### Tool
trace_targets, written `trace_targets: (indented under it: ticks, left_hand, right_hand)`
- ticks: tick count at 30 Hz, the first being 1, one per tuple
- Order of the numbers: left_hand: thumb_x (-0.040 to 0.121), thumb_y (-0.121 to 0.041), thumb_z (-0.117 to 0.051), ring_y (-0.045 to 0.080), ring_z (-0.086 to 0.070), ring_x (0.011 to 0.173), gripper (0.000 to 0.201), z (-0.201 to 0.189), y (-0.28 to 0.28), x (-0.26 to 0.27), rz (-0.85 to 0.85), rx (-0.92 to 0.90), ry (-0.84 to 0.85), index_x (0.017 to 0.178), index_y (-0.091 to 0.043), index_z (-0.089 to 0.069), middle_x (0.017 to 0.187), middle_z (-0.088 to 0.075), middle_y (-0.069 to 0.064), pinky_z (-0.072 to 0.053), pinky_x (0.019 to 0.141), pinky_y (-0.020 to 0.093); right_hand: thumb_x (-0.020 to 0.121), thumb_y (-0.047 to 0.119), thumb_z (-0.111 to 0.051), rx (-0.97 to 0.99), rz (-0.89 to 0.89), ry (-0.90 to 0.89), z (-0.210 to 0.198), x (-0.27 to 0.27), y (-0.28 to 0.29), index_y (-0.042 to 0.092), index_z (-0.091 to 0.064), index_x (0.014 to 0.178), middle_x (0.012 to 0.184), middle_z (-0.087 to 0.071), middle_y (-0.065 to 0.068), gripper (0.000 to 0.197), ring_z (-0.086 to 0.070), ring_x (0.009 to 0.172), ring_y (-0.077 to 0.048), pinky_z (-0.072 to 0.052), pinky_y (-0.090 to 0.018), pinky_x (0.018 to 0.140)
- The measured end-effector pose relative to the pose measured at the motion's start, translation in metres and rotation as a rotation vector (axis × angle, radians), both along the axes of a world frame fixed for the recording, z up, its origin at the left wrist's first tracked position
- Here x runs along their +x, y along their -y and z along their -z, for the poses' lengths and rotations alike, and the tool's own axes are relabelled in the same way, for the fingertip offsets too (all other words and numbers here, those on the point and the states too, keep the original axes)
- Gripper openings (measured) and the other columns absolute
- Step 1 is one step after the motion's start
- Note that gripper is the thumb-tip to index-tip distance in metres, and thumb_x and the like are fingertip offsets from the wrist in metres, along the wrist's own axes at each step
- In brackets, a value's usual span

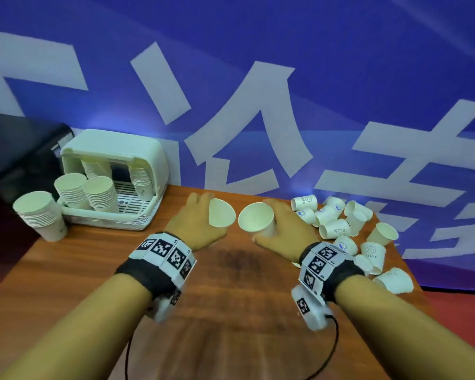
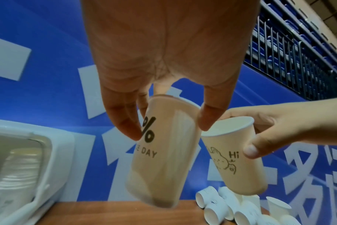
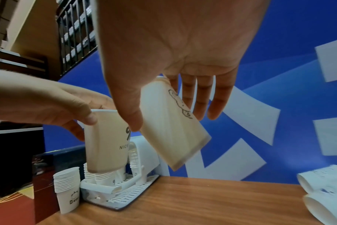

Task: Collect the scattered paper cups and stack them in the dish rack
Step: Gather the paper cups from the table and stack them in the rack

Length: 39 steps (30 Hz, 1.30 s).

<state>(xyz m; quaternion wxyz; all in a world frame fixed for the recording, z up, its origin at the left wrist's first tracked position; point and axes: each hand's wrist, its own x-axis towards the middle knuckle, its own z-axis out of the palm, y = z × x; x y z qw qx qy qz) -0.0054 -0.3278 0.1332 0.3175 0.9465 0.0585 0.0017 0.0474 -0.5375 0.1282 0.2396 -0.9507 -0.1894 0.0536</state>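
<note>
Left hand (image 1: 196,223) grip holds a "%… DAY" cup (image 2: 160,152), right hand (image 1: 284,229) grip holds a "Hi" cup (image 2: 235,158), both above the mid surface (image 1: 231,297). Thin paper, light, likely crushable: hold the sidewall gently. Loose cups (image 1: 340,229) lie far right; dish rack (image 1: 151,212) far left holds stacks.
</note>
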Motion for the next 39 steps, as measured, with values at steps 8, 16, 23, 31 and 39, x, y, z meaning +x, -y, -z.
trace_targets:
  ticks: [8, 16, 23, 31, 39]
  left_hand:
    - [0.071, -0.032, -0.079, 0.025, -0.045, 0.121, 0.080, -0.013, -0.063, 0.001, -0.144, 0.001, 0.032, 0.136, -0.013, -0.036, 0.135, -0.038, 0.008, -0.039, 0.100, 0.035]
    - [0.074, -0.030, -0.076, 0.027, -0.044, 0.124, 0.080, -0.026, -0.104, 0.011, -0.215, 0.083, -0.042, 0.141, -0.018, -0.033, 0.136, -0.032, 0.009, -0.034, 0.102, 0.033]
    - [0.070, -0.040, -0.077, 0.026, -0.042, 0.122, 0.080, -0.019, -0.161, 0.025, -0.253, 0.145, -0.041, 0.137, -0.017, -0.040, 0.130, -0.040, 0.008, -0.034, 0.102, 0.033]
    - [0.066, -0.047, -0.079, 0.026, -0.034, 0.125, 0.081, -0.006, -0.274, 0.046, -0.185, 0.147, -0.097, 0.134, -0.021, -0.042, 0.132, -0.040, 0.005, -0.031, 0.105, 0.036]
    - [0.072, -0.035, -0.079, 0.030, -0.029, 0.127, 0.083, 0.004, -0.398, 0.057, -0.215, 0.112, -0.151, 0.140, -0.021, -0.034, 0.135, -0.034, 0.008, -0.035, 0.101, 0.038]
  right_hand:
    - [0.072, 0.040, -0.071, 0.037, -0.054, 0.009, -0.013, 0.022, -0.064, 0.034, -0.023, 0.144, 0.142, -0.037, 0.004, 0.087, -0.048, 0.123, -0.022, -0.046, -0.039, 0.099]
    - [0.073, 0.044, -0.071, 0.089, -0.114, -0.059, -0.004, 0.053, -0.110, 0.031, -0.030, 0.139, 0.133, -0.043, 0.003, 0.079, -0.052, 0.114, -0.020, -0.047, -0.035, 0.091]
    - [0.069, 0.049, -0.074, 0.047, -0.112, -0.091, -0.007, 0.071, -0.152, 0.030, -0.037, 0.133, 0.129, -0.047, 0.003, 0.076, -0.052, 0.111, -0.019, -0.046, -0.036, 0.091]
    - [0.072, 0.045, -0.075, -0.025, -0.104, -0.137, 0.004, 0.078, -0.259, 0.027, -0.033, 0.138, 0.129, -0.044, 0.000, 0.080, -0.050, 0.115, -0.021, -0.043, -0.036, 0.097]
    - [0.076, 0.026, -0.073, 0.011, -0.110, -0.177, 0.018, 0.077, -0.376, 0.025, -0.022, 0.146, 0.146, -0.030, -0.002, 0.087, -0.043, 0.127, -0.022, -0.037, -0.027, 0.100]
